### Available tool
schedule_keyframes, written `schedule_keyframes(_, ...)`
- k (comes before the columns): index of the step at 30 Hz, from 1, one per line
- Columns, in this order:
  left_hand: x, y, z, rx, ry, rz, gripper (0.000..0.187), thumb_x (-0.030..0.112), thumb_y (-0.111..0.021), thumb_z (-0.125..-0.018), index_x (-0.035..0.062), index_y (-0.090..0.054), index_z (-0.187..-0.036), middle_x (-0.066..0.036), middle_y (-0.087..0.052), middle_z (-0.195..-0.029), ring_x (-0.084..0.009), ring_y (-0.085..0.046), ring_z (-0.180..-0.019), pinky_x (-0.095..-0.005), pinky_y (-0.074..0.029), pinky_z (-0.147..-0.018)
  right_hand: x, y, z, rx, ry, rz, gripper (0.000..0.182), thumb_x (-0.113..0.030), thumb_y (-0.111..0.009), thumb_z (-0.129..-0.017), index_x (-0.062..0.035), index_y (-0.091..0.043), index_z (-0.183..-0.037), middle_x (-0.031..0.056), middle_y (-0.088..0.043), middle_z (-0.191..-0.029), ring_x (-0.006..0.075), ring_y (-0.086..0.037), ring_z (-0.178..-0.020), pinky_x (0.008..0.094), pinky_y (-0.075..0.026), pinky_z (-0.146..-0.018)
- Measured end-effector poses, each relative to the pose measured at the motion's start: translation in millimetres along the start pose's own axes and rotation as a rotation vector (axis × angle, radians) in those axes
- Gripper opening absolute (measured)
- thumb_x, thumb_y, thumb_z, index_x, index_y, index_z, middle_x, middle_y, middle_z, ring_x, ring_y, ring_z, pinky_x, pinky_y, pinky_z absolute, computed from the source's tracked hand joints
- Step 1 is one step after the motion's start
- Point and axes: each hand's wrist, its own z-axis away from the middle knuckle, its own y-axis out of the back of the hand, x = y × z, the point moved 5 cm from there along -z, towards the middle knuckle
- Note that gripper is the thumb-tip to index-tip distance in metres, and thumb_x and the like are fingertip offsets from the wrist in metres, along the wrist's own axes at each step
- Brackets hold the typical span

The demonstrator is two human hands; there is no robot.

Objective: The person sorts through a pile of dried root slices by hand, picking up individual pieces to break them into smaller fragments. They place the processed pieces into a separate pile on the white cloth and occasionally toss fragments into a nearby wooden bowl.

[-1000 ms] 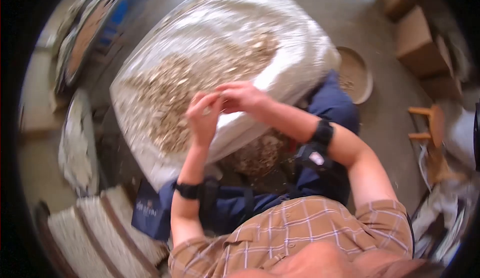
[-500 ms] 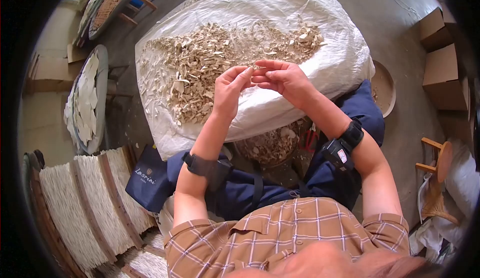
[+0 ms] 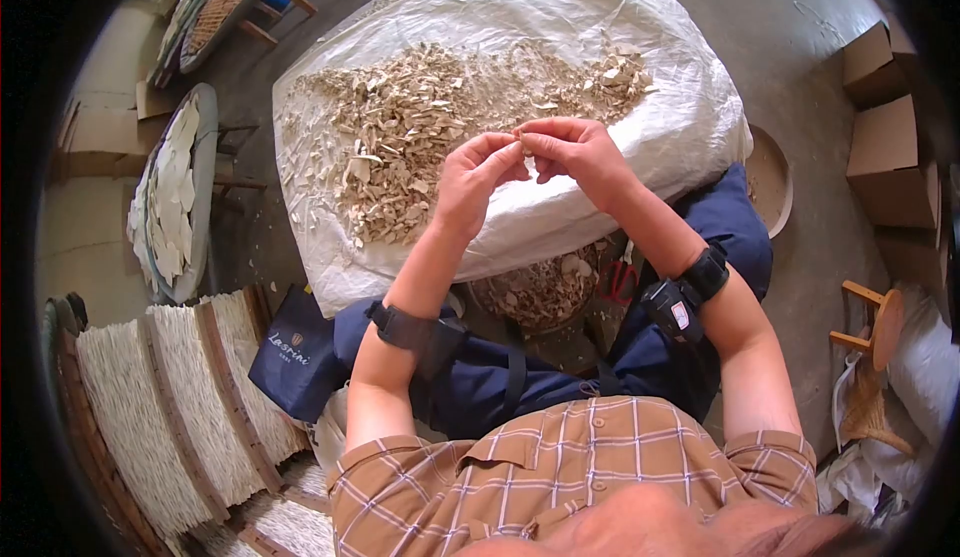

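Note:
My left hand [image 3: 474,179] and my right hand [image 3: 581,160] meet fingertip to fingertip above the near edge of a white plastic sheet [image 3: 640,17]. Both pinch at the same spot; a small piece may be between them, but it is too small to name. On the sheet lies a heap of pale, dry flakes [image 3: 400,107], thickest to the left beyond my left hand. A thinner scatter of flakes and crumbs [image 3: 615,77] lies beyond my right hand.
Below the sheet, between my knees, stands a container of flakes [image 3: 545,292] beside red-handled scissors [image 3: 622,279]. A round shallow tray [image 3: 782,187] is at right, with cardboard boxes [image 3: 885,147] and a wooden stool [image 3: 885,327]. Stacked white sheets [image 3: 125,387] stand at left.
My hands have come closer together, and their fingertips now meet. The right hand's fingers, spread a little before, have curled into a pinch.

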Motion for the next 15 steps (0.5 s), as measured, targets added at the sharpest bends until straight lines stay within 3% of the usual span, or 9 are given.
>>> schedule_keyframes(5,0.5,-0.1,-2.0,-0.028,0.044,0.111,0.017,0.011,-0.057,-0.08,-0.0014,-0.056,-0.091,-0.006,-0.059,-0.078,-0.0112,-0.057,-0.068,-0.0239,-0.049,-0.065,-2.6,0.5,-1.3,0.066,0.113,0.03,0.02,-0.014,-0.062,-0.076,0.0021,-0.06,-0.089,0.0047,-0.059,-0.073,0.0086,-0.055,-0.059,0.0197,-0.047,-0.054)
schedule_keyframes(15,2.7,-4.1,0.0,-0.038,0.074,0.047,0.015,0.006,-0.056,-0.078,-0.0022,-0.055,-0.091,-0.007,-0.059,-0.08,-0.013,-0.058,-0.069,-0.0255,-0.05,-0.067,6.1,4.1,-3.3,0.079,0.023,-0.043,0.013,-0.011,-0.056,-0.078,0.0013,-0.058,-0.082,0.0063,-0.059,-0.069,0.0097,-0.055,-0.058,0.0224,-0.048,-0.053)
